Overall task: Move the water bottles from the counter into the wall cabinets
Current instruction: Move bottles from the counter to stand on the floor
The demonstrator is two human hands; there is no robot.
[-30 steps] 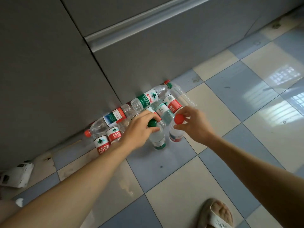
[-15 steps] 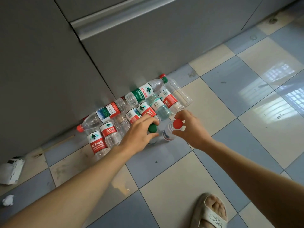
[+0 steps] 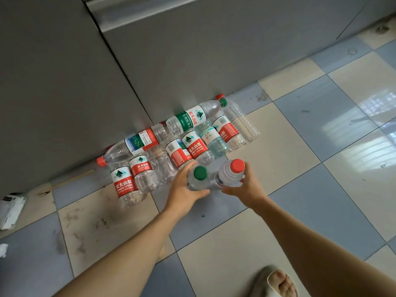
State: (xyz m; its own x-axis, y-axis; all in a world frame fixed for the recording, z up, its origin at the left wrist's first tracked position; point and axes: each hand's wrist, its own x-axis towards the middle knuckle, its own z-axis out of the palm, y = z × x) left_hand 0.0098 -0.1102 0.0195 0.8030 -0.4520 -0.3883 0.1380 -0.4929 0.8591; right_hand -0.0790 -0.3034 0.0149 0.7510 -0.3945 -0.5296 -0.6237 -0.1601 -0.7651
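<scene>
Left hand (image 3: 182, 187) has its grip wrapped around a green-capped water bottle (image 3: 199, 179), right hand (image 3: 246, 186) grips a red-capped water bottle (image 3: 231, 173), both upright and touching above the tiled floor (image 3: 300, 146). Rest of the bottles (image 3: 182, 142) lie on their sides on the floor, right against the grey cabinet front (image 3: 192, 61).

Both bare forearms are reaching forward and down from the bottom corners, converging at centre. Left hand (image 3: 184, 185) is wrapping a green-capped bottle (image 3: 198, 178) from the left, thumb curling under its near side, fingers (image 3: 188, 166) curving round the far side. Right hand (image 3: 246, 185) is gripping a red-capped bottle (image 3: 230, 173) from the right, thumb lying along the near side, fingers mostly hidden behind it. The two hands are sitting just beside each other, wrists straight. A sandalled foot (image 3: 276, 281) is showing at the bottom edge.
</scene>
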